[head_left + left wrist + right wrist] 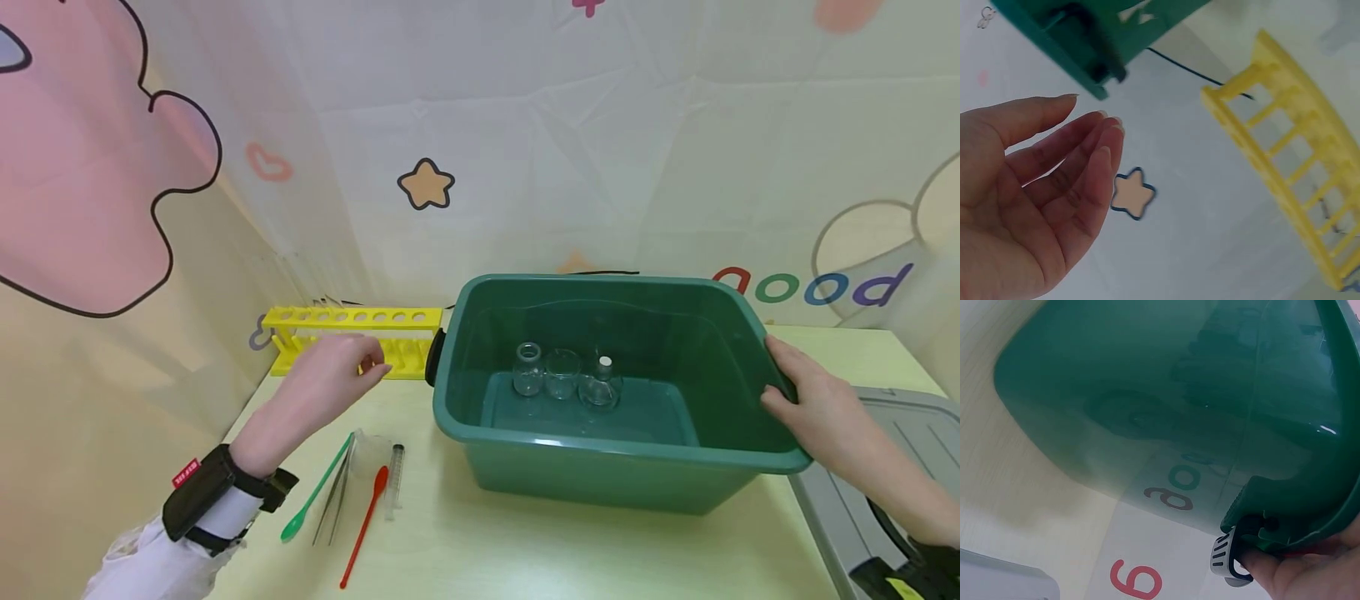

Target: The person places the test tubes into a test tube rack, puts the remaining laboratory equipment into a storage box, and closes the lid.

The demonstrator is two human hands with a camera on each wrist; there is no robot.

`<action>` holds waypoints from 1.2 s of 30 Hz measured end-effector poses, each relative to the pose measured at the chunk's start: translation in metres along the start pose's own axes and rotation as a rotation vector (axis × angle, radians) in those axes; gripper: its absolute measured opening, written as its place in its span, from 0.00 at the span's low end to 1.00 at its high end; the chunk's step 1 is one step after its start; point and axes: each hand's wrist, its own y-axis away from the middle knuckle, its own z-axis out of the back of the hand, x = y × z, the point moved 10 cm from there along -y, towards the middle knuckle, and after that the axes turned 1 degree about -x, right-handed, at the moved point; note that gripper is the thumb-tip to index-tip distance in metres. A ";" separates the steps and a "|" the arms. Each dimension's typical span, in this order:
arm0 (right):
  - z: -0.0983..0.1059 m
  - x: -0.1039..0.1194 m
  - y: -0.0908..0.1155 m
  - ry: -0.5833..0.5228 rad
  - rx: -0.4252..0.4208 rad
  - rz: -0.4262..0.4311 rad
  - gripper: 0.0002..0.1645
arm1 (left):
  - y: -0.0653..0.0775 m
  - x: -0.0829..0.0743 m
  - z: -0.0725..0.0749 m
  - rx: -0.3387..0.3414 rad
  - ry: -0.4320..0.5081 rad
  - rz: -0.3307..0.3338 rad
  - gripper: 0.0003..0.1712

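Note:
A deep green plastic bin (600, 479) stands on the table, holding a small glass jar (527, 375), a glass beaker (562, 379) and a round flask (600, 392) with a white stopper. My right hand (821, 408) grips the bin's right end at the rim; in the right wrist view its fingers (1266, 569) reach under the rim by a grey-and-black clip (1222, 556). To the left of the bin, my left hand (330, 379) hovers in front of a yellow test tube rack (352, 317). Its fingers (1088, 194) are loosely bent with nothing between them.
On the table's left lie a green spoon (294, 525), metal tweezers (337, 492), a red spoon (363, 533) and a syringe (395, 475). A grey lid (817, 508) lies at the right, under my right forearm. A printed curtain (525, 192) hangs behind the table.

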 end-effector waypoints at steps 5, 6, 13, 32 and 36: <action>0.000 0.000 0.000 0.000 0.002 -0.006 0.36 | 0.020 0.031 -0.024 0.073 -0.026 0.084 0.04; 0.000 0.000 0.000 0.002 0.003 -0.006 0.36 | 0.024 0.035 -0.030 0.093 -0.029 0.104 0.05; -0.001 -0.001 0.000 0.008 0.005 -0.003 0.37 | 0.046 0.061 -0.067 0.227 -0.020 0.220 0.14; -0.001 -0.001 0.000 0.008 -0.010 0.023 0.37 | 0.052 0.069 -0.093 0.198 0.069 0.191 0.03; 0.000 0.000 0.000 0.002 -0.011 0.028 0.38 | 0.048 0.069 -0.093 0.172 0.071 0.171 0.03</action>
